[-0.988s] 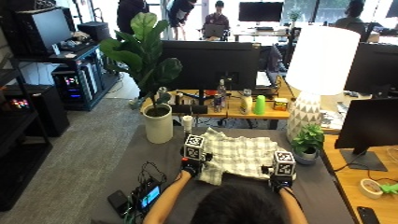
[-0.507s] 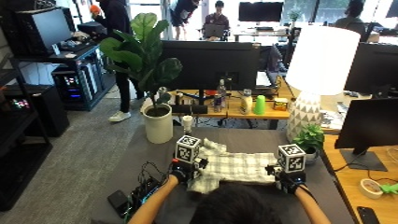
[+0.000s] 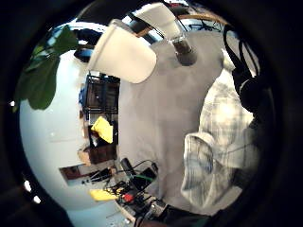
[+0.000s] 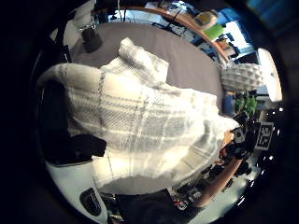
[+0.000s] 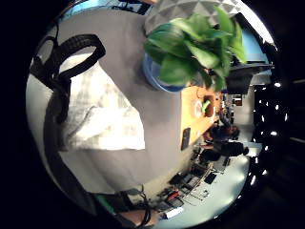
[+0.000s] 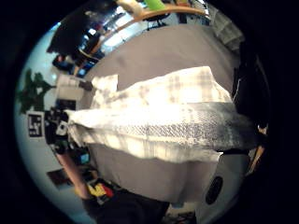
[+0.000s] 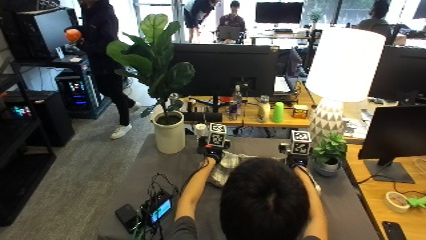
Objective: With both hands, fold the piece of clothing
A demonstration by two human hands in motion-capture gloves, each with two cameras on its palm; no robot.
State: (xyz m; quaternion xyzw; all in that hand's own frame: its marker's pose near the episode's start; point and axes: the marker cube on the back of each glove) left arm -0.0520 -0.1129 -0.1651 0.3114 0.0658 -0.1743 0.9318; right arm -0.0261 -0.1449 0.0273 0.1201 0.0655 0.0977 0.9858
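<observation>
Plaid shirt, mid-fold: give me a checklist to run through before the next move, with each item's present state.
1. Left hand grips the plaid shirt: ok.
2. Right hand grips the shirt's other edge: ok.
3. Cloth stretched between both hands: ok, right thumb side palm view shows it taut.
4. Sleeve tucked in: not ok, it lies bunched on the grey table.
5. Small potted plant apart from the cloth: ok.
6. Fold edges aligned: cannot tell.

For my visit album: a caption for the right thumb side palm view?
Plaid shirt stretched between two gloved hands above a grey table.
</observation>
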